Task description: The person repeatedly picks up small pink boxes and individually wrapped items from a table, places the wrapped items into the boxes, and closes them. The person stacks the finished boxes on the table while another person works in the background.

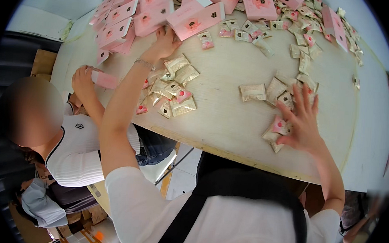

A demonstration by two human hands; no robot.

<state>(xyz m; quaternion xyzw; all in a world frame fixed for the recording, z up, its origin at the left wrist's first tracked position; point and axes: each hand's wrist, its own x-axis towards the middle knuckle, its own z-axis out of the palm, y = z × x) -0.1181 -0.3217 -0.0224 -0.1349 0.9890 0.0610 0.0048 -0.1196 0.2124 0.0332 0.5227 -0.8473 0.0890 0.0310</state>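
My left hand point(162, 44), a bracelet at its wrist, reaches to the far left of the table. Its fingers close on the near left end of a pink box point(197, 21); some fingertips are hidden. Below that wrist lies a loose pile of small cream and pink sachets point(172, 91). Over on the right, my right hand point(302, 123) is open, fingers spread wide above and against another group of sachets point(276, 91). A few sachets show beside its thumb, and one lies a little apart to the left.
More pink boxes point(115, 32) are heaped at the far left. Many sachets point(305, 21) spread along the far right, with an upright pink box point(334, 28) among them. At my left sits a co-worker, whose hand point(83, 80) holds a pink box point(104, 79).
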